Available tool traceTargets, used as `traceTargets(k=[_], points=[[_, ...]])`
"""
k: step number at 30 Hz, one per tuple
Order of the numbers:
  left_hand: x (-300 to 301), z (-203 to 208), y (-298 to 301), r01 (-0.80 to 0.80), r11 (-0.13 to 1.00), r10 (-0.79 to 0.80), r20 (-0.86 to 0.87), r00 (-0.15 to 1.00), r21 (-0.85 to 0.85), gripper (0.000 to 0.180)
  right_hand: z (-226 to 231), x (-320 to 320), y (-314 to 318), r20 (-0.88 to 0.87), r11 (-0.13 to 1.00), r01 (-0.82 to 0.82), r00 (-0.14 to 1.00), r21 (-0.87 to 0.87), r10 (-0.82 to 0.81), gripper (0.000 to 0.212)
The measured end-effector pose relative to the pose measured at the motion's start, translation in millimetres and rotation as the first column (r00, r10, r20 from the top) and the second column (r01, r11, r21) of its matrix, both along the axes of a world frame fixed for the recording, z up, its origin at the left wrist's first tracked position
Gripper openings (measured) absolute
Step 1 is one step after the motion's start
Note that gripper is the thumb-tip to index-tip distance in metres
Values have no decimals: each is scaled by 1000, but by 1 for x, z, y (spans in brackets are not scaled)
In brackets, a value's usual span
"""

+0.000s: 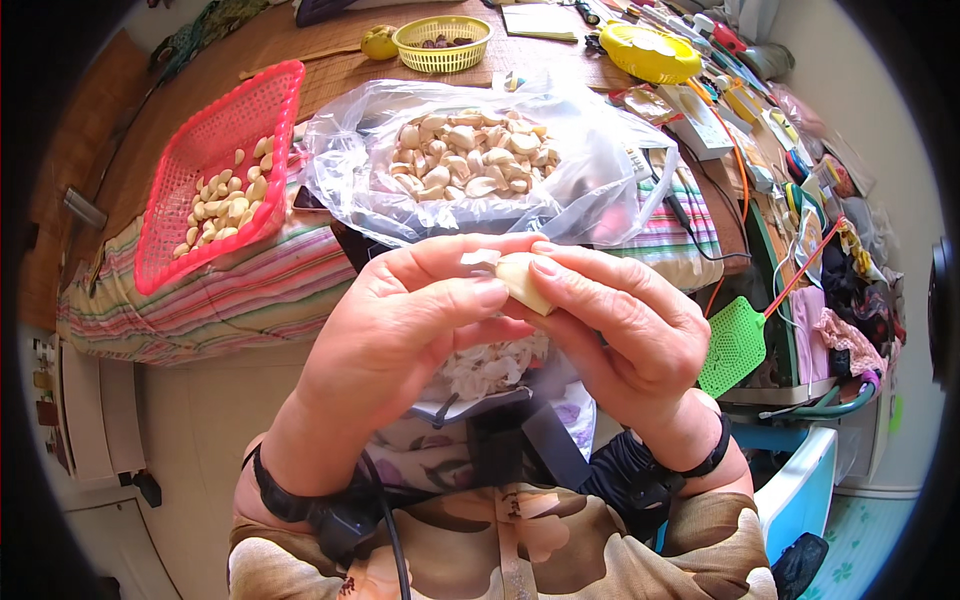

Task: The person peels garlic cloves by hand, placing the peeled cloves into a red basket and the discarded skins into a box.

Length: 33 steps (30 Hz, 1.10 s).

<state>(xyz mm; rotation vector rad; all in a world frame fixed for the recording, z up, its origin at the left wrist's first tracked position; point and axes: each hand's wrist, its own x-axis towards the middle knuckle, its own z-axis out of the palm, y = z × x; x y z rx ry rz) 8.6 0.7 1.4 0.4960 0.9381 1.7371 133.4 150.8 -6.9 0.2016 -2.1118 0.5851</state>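
Between both hands, in front of my chest, is a pale garlic clove (522,283), mostly bare. My right hand (635,320) grips it with thumb and fingers. My left hand (425,300) pinches a bit of whitish skin (481,258) at the clove's left end. Just beyond the hands, a clear plastic bag (350,125) lies spread around a heap of unpeeled garlic cloves (475,155). To the left, a tilted red plastic basket (175,165) contains peeled cloves (228,205). Loose garlic skins (490,368) are piled below my hands, partly hidden by them.
A striped cloth (230,295) covers the table's near edge. Farther back stand a yellow basket (443,45) with dark items and a yellow lidded dish (652,53). On the right are a green fly swatter (735,345), cables and a cluttered side table.
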Motion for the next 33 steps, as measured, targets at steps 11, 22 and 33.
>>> traceTargets(k=[11,22,33], points=[[3,-6,2,-23,1000,23,-37,999,4,40,2,1,4,89,970,-58,993,-235,80,28],[-1,-2,1,-326,886,440,-821,365,330,30,-7,0,6,102,865,-108,978,-490,180,27],[1,1,-3,-305,926,314,-902,296,223,17,1,1,3,133,974,-79,985,-213,109,26]])
